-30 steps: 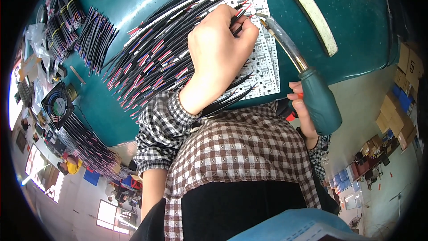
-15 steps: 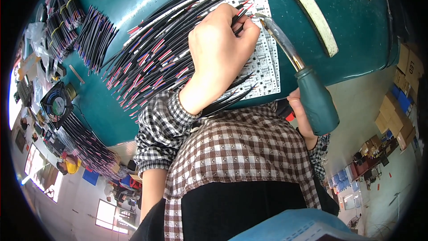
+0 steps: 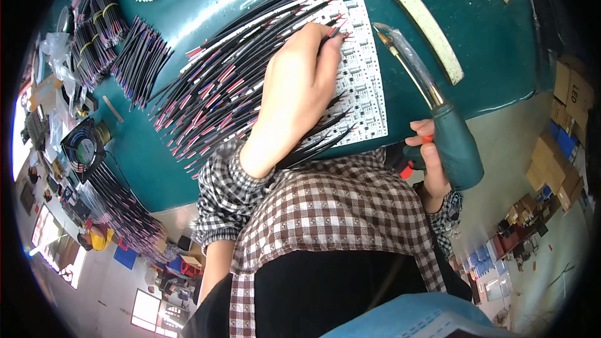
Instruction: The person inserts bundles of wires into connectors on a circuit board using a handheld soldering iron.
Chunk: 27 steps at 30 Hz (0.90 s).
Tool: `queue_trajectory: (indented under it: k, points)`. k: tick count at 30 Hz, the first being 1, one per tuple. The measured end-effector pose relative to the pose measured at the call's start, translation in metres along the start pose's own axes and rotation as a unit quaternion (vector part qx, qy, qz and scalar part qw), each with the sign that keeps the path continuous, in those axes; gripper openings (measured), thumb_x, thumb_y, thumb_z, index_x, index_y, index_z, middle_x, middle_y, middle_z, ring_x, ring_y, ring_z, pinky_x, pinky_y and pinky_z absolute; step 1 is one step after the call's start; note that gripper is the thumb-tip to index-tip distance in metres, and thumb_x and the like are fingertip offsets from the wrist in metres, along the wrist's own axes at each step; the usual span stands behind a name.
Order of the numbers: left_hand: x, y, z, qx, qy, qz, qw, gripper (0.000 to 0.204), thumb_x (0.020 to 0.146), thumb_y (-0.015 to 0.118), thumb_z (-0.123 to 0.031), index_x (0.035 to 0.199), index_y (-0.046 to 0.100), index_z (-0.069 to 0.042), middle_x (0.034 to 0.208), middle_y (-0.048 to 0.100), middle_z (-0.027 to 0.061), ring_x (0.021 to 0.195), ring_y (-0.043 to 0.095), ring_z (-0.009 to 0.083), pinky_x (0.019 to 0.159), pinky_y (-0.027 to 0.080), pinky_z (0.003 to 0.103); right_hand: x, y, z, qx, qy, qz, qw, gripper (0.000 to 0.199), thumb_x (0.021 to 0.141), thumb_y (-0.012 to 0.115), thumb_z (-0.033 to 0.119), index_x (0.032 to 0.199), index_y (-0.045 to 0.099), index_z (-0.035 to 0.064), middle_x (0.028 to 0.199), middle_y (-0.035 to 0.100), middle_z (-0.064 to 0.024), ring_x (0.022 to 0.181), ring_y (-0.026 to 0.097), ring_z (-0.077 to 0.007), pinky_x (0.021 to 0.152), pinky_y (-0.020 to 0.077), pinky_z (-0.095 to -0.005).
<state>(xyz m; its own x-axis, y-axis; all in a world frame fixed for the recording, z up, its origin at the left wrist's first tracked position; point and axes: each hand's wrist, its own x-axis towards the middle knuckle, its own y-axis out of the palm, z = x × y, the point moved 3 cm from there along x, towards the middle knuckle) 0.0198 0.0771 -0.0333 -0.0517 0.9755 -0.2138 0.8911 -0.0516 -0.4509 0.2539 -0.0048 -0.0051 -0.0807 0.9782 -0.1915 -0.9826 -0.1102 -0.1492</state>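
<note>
My left hand [image 3: 294, 84] lies over a white circuit board panel [image 3: 368, 81]. Its thumb and forefinger are closed on a black-sheathed cable [image 3: 328, 37] with bared coloured ends, near the panel's upper part. Many similar cables [image 3: 216, 84] fan out to the left from under and beside this hand, several with their ends on the panel. In my right hand [image 3: 432, 159] is a soldering gun [image 3: 457, 144] with a dark green handle. Its thin metal tip points up and left, just off the panel's right edge and apart from the cable.
Bundles of cut cables [image 3: 141, 62] rest on the green tabletop [image 3: 400, 69] at left. A small fan [image 3: 83, 144] stands by the left edge. Beyond the soldering gun lies a curved pale strip [image 3: 419, 19]. Cardboard boxes [image 3: 544, 166] are stacked off the table at right.
The soldering gun's tip has moved right, away from my left fingers and the panel. My left hand has drawn back a little to the left. The whole view has shifted slightly.
</note>
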Motion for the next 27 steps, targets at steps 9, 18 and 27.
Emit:
queue_trajectory:
  k: [9, 18, 27]
  points:
    - [-0.038, -0.058, -0.056, 0.097, 0.237, -0.089, 0.963, 0.022, 0.084, 0.067, 0.005, 0.104, 0.072, -0.002, 0.084, 0.06, 0.0096, 0.074, 0.059, 0.0234, 0.069, 0.049, 0.03, -0.005, -0.006, -0.001, -0.008, -0.013, -0.047, 0.999, 0.038, 0.094, 0.055, 0.019, 0.115, 0.058, -0.012, 0.108, 0.064, -0.0212, 0.092, 0.067, -0.0305, 0.084, 0.0568, -0.0395]
    - [-0.007, 0.006, 0.009, 0.068, 0.009, -0.05, 0.996, 0.014, 0.077, 0.067, -0.014, 0.082, 0.064, 0.0, 0.076, 0.066, 0.0158, 0.071, 0.066, 0.0345, 0.066, 0.052, 0.041, -0.017, 0.001, -0.006, 0.004, 0.014, -0.026, 1.0, 0.041, 0.095, 0.054, 0.021, 0.12, 0.056, -0.0123, 0.114, 0.062, -0.0228, 0.105, 0.065, -0.0314, 0.085, 0.0578, -0.0362]
    - [-0.016, 0.01, 0.006, 0.089, 0.026, -0.075, 0.993, 0.014, 0.078, 0.069, -0.014, 0.083, 0.064, -0.001, 0.075, 0.066, 0.0135, 0.069, 0.066, 0.0317, 0.064, 0.052, 0.04, -0.023, -0.004, -0.009, -0.017, 0.018, 0.006, 1.0, 0.036, 0.096, 0.054, 0.021, 0.115, 0.056, -0.0101, 0.11, 0.061, -0.021, 0.095, 0.064, -0.0268, 0.077, 0.0586, -0.0343]
